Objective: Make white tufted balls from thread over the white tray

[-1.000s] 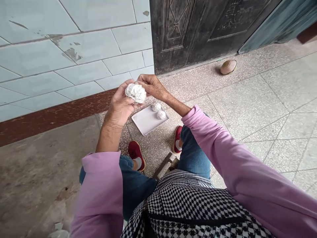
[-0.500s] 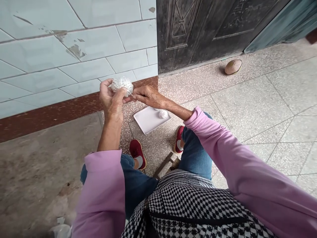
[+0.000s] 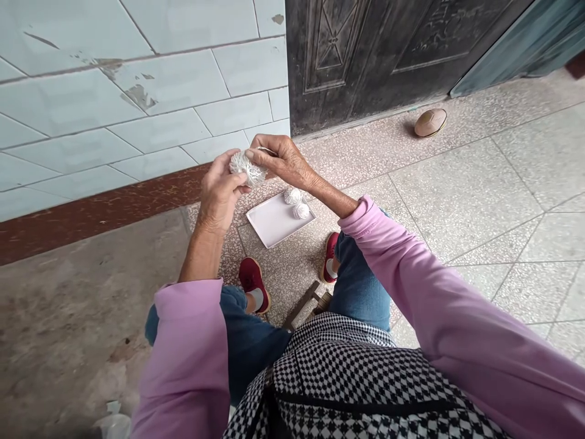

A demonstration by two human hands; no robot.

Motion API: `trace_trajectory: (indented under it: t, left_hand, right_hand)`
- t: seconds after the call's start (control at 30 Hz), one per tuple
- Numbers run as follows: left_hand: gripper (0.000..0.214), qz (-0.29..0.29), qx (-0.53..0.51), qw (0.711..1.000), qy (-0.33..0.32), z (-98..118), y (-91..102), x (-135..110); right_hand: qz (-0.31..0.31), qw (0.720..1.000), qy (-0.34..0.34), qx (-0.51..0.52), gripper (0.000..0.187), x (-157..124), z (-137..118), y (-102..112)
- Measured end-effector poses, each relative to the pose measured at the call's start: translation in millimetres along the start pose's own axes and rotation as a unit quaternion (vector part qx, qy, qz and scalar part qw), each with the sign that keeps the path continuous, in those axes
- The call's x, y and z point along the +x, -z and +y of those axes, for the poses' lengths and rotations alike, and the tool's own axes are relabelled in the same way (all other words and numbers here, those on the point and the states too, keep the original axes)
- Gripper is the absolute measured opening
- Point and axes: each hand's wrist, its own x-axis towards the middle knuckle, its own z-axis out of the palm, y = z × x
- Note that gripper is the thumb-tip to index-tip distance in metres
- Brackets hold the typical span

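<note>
A white ball of yarn (image 3: 247,169), shaggy with loose loops, is held up in front of the tiled wall. My left hand (image 3: 220,189) is closed around its left and lower side, thumb pressed on the front. At the ball's upper right, my right hand (image 3: 286,161) pinches with thumb and forefinger, touching the ball; a thin white strand seems to show at these fingers. Below, on the floor, lies a shallow white tray (image 3: 269,222). Two smaller white yarn balls, a rear one (image 3: 292,195) and a front one (image 3: 301,211), rest at its right end.
My red shoes, left (image 3: 251,277) and right (image 3: 329,253), stand near the tray, with a wooden stool (image 3: 311,305) beneath me. A dark carved door (image 3: 347,61) is ahead. A pinkish ball (image 3: 430,122) lies by it. A clear plastic container (image 3: 114,424) is at lower left.
Both hands and the yarn ball have shifted right. My right hand has risen from the ball's lower right to its upper right, uncovering the rear small ball in the tray.
</note>
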Motion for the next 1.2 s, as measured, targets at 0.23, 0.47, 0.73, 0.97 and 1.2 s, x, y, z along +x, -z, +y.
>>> trace_trajectory:
  t: [0.23, 0.47, 0.73, 0.97, 1.2]
  left_hand:
    - [0.088, 0.038, 0.011, 0.995, -0.087, -34.4, 2.0, 20.0]
    - [0.068, 0.008, 0.001, 0.998, -0.066, -30.2, 0.8, 13.3]
    - [0.077, 0.036, -0.043, 0.995, -0.077, -21.7, -1.6, 11.2]
    - [0.071, -0.005, -0.050, 0.997, -0.054, -7.4, -3.4, 3.8]
    - [0.069, -0.012, -0.062, 0.996, -0.055, -6.5, -0.1, 6.0]
  right_hand:
    - [-0.028, 0.999, 0.036, 0.002, 0.059, 4.8, 17.9, 1.4]
    - [0.029, 0.999, 0.034, -0.005, 0.062, 10.2, 19.4, 8.1]
    - [0.039, 0.996, 0.069, -0.030, 0.064, 19.3, 26.8, 7.0]
    - [0.059, 0.998, 0.034, -0.003, 0.067, 19.7, 27.8, 9.0]
    - [0.063, 0.998, 0.013, 0.018, 0.062, 21.7, 33.1, 6.0]
